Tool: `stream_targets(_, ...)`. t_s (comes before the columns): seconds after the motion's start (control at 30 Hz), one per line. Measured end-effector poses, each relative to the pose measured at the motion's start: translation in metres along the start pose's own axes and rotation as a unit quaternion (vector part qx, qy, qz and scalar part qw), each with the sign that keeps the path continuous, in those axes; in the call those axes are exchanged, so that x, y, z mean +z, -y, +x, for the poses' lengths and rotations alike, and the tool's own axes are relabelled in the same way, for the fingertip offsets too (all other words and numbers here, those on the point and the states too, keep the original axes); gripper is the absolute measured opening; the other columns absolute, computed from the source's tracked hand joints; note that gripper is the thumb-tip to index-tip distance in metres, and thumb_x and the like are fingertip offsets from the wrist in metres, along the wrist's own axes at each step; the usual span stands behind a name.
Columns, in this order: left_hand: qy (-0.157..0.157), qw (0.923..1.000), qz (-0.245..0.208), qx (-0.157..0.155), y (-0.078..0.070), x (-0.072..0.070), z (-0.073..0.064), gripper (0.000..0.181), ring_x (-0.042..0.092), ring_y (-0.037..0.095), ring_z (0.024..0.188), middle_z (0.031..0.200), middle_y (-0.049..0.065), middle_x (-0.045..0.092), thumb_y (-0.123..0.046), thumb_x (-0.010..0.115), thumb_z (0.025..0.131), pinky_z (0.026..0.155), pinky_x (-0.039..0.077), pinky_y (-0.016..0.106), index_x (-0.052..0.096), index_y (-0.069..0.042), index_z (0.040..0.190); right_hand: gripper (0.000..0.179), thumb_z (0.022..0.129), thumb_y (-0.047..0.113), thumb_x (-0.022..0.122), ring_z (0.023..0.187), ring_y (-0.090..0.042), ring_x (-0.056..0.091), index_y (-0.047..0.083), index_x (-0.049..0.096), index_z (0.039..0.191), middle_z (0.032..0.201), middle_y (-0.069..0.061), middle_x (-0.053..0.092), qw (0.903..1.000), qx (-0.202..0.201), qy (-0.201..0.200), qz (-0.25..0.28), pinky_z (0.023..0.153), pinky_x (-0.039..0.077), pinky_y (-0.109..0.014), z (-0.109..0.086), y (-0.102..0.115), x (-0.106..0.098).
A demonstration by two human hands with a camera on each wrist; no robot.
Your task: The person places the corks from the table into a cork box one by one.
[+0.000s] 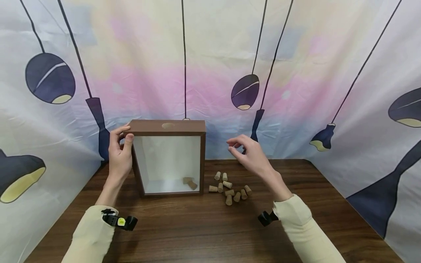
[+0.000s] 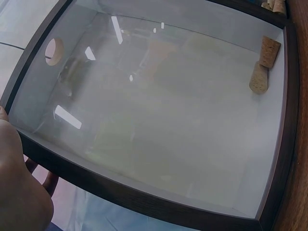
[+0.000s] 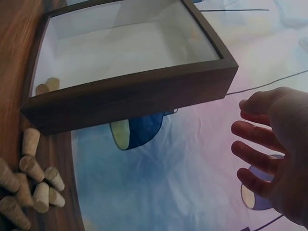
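Note:
A brown shadow box frame (image 1: pixel 203 157) with a clear front and white inside stands upright on the table. Its top side has an oval hole (image 1: pixel 168 125). Behind the front, two corks (image 2: pixel 260 77) lie in a bottom corner. My left hand (image 1: pixel 121 155) grips the frame's upper left corner, thumb on the front and fingers around the side. To the right of the frame, my right hand (image 1: pixel 248 151) hovers above a loose group of corks (image 1: pixel 229 192). Its fingers (image 3: pixel 257 156) are loosely bent, with nothing seen between them.
The dark wooden table (image 1: pixel 184 233) spreads under everything. Behind it hangs a pastel cloth (image 1: pixel 210 80) printed with dark lamps. A strap with a small black camera (image 1: pixel 131 223) is on the left wrist, and another black camera (image 1: pixel 265 218) is on the right.

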State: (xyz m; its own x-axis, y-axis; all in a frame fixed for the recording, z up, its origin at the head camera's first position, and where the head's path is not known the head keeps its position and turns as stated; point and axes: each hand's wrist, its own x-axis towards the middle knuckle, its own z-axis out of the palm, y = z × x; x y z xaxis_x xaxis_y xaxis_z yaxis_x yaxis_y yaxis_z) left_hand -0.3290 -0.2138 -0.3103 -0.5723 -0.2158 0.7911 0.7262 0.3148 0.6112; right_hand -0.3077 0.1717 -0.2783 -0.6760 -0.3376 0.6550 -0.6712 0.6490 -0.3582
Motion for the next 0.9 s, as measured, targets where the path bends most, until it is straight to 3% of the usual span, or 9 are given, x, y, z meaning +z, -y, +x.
stream_targets(0.2,0.003,1.0,-0.005,0.004,-0.015,0.001,-0.003,0.037,0.046,0.003,0.101,0.147,0.019,0.046,-0.012,0.047,0.105,0.073,0.033,0.017,0.045,0.008,0.136,0.019,0.097,0.02,0.066,0.093,-0.015,0.063,0.014,0.072,0.115,0.105,0.0,0.069,0.9999,0.009,0.013,-0.007,0.076,0.051,-0.032,-0.013,-0.012,0.001)
stream_targets(0.57,0.001,1.0,-0.005,-0.004,-0.013,0.001,-0.002,0.036,0.046,0.003,0.102,0.147,0.015,0.047,-0.01,0.047,0.105,0.073,0.034,0.017,0.045,0.006,0.137,0.019,0.097,0.018,0.067,0.087,-0.01,0.061,0.015,0.071,0.115,0.101,0.002,0.067,0.999,0.021,0.037,-0.011,0.072,0.052,-0.033,-0.035,-0.033,0.003)
stream_targets(0.9,0.004,1.0,-0.006,0.0,-0.018,0.001,-0.003,0.036,0.045,0.002,0.099,0.147,0.021,0.045,-0.01,0.048,0.105,0.071,0.034,0.016,0.045,0.009,0.135,0.018,0.095,0.016,0.069,0.089,-0.012,0.063,0.014,0.071,0.113,0.101,0.002,0.067,0.9976,0.03,0.061,-0.015,0.08,0.054,-0.037,-0.06,-0.053,0.01)
